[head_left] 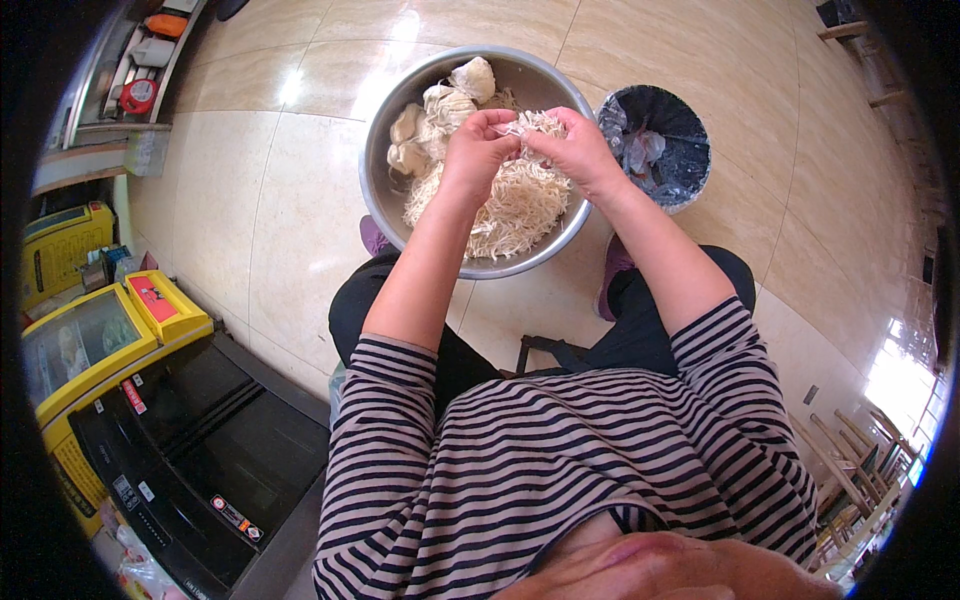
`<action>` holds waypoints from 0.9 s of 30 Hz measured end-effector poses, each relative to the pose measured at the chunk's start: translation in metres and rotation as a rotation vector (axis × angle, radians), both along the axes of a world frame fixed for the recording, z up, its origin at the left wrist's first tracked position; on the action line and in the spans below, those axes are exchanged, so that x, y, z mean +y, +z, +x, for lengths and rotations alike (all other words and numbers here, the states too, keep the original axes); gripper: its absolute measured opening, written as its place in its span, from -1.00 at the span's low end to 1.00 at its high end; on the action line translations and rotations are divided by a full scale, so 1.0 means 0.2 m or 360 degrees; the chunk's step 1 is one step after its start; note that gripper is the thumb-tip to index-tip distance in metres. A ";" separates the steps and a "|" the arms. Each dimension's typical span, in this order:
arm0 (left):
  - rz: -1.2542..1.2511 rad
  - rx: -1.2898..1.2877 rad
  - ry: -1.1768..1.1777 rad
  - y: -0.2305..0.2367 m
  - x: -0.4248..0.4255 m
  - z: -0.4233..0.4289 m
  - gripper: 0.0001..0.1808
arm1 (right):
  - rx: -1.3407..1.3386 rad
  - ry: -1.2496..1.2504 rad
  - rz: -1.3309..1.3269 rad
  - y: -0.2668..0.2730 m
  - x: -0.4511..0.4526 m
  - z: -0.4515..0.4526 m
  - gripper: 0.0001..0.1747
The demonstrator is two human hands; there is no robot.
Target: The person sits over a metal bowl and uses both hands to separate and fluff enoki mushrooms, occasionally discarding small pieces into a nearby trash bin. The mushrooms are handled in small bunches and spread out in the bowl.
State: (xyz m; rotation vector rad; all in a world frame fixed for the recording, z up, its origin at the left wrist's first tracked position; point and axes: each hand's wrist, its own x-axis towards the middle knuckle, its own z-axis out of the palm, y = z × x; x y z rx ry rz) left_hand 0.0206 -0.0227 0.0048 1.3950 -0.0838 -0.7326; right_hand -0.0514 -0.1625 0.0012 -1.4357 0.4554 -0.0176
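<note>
A wide stainless steel basin (365,169) sits on the floor in front of me, at the top middle of the view. Over it, my right hand (581,146) grips a clump of thin pale food strips (541,124). My left hand (474,154) pinches the left end of that clump, the fingertips of both hands nearly meeting. Below them a heap of loose pale strips (517,214) fills the near part of the basin. Several whitish, knobbly bundles (448,105) lie along its left and far side; what they are made of is hard to tell.
Right of the basin stands a bin lined with a black bag (679,127), with crumpled plastic (645,152) inside. A yellow and black chest freezer (247,420) is at lower left. Upper left, a shelf (161,97) holds containers. Wooden stools (847,457) stand at far right.
</note>
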 end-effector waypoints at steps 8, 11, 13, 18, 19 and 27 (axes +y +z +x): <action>-0.0003 0.0100 0.0169 0.02 -0.01 -0.01 -0.66 | 0.0002 -0.0137 -0.0027 -0.03 0.01 0.02 -0.69; -0.0180 0.0270 0.0228 0.02 -0.02 -0.01 -0.64 | -0.0038 -0.0144 0.0221 -0.04 0.01 0.01 -0.72; -0.0156 0.0226 0.0136 0.01 -0.02 -0.02 -0.65 | -0.0054 -0.0040 0.0308 -0.03 0.01 0.01 -0.73; -0.0065 0.0024 0.0122 0.01 -0.01 0.00 -0.70 | -0.0014 -0.0060 0.0228 0.00 0.01 0.01 -0.72; -0.0071 0.0037 0.0123 0.01 -0.01 0.00 -0.70 | 0.0008 -0.0078 0.0229 0.00 0.01 0.01 -0.71; -0.0040 -0.0021 0.0013 0.02 -0.02 -0.02 -0.62 | -0.0051 -0.0062 -0.0172 -0.03 0.00 0.01 -0.65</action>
